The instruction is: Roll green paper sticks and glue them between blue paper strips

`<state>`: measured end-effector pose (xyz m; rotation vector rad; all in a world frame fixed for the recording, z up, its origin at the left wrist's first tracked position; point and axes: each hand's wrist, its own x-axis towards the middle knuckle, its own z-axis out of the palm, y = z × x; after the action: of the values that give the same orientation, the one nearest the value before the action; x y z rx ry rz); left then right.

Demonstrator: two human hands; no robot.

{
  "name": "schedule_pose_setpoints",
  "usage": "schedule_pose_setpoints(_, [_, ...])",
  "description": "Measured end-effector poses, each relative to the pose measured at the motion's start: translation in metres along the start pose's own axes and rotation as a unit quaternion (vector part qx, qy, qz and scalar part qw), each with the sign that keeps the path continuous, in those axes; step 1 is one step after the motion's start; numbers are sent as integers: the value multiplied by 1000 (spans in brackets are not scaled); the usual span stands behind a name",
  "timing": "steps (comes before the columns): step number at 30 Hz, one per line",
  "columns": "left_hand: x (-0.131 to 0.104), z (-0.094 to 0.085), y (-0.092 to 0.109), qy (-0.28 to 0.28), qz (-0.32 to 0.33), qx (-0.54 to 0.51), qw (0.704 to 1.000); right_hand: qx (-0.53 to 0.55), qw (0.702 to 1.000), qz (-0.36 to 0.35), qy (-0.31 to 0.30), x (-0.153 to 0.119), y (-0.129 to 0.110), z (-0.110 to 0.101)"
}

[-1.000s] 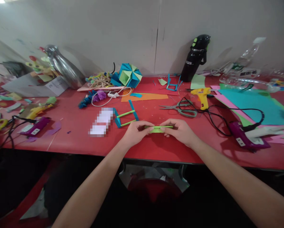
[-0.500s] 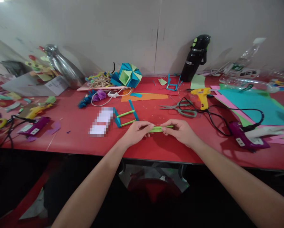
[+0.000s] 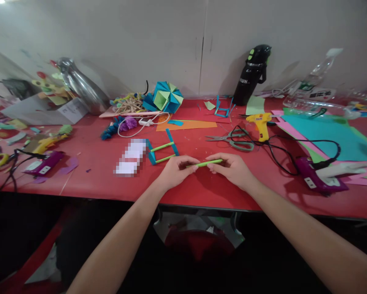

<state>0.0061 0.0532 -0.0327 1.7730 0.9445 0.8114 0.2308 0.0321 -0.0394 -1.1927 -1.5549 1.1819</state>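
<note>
Between my two hands is a thin green paper stick (image 3: 205, 163), held a little above the red table near its front edge. My left hand (image 3: 179, 169) pinches its left end, with the fingertips partly hiding it. At the other end, the thumb and fingers of my right hand (image 3: 231, 166) are closed on the stick. Just beyond my left hand lies a small frame (image 3: 162, 146) made of blue paper strips joined by two green sticks. Scissors with grey-green handles (image 3: 243, 145) rest beyond my right hand.
A yellow glue gun (image 3: 261, 125) with a black cord and a purple power strip (image 3: 320, 175) sit to the right. Coloured paper sheets (image 3: 327, 136) lie behind them. At the back stand a black bottle (image 3: 251, 75), a folded paper ball (image 3: 168, 97) and a steel flask (image 3: 82, 85).
The green paper looks narrower and more tightly rolled than before, and it now slants slightly upward to the right. Both hands have stayed in nearly the same place.
</note>
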Motion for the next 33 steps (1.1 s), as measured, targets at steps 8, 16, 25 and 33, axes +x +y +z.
schedule_pose_setpoints(8, [-1,1,-1,6,28,35,999,10,1000,-2,-5,0,1,-1])
schedule_pose_setpoints(16, [-3,4,0,-6,18,11,1000,21,1000,-4,3,0,3,-1])
schedule_pose_setpoints(25, [-3,4,-2,4,11,-1,1000,30,999,-1,11,0,3,0])
schedule_pose_setpoints(33, [-3,5,-4,14,0,-10,1000,12,1000,-19,13,1,1,-1])
